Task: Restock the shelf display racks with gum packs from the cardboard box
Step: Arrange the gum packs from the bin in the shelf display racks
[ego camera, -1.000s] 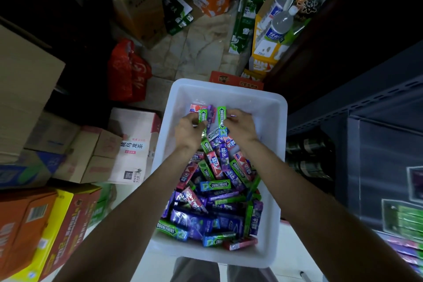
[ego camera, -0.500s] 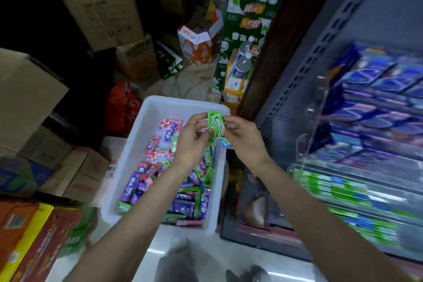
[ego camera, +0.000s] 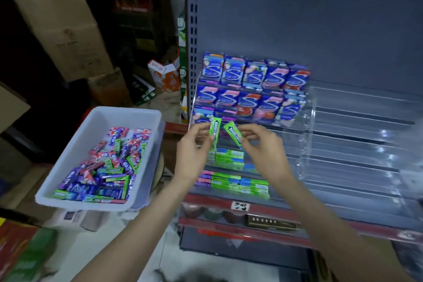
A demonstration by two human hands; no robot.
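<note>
While both bare arms reach forward from the bottom of the view, each hand holds one slim green gum pack in front of a clear acrylic display rack [ego camera: 343,144] mounted on a dark grey metal shelf unit [ego camera: 297,18]. The left hand [ego camera: 194,155] pinches an upright green pack [ego camera: 215,128] between thumb and curled fingers. The right hand [ego camera: 263,146] pinches a second green pack [ego camera: 233,133], tilted so its top leans toward the left pack; the two packs are close together but apart at their tops. Both packs are raised just above a row of green and blue packs [ego camera: 229,158] already lying in the rack. Upper tiers of the rack hold blue boxes marked with a large S [ego camera: 251,87]; the tiers to the right look bare. To the left, a white plastic bin [ego camera: 96,126] holds a loose heap of green, purple and pink gum packs [ego camera: 105,171]. Brown cardboard boxes [ego camera: 61,30] are stacked in the dim background behind the bin.
</note>
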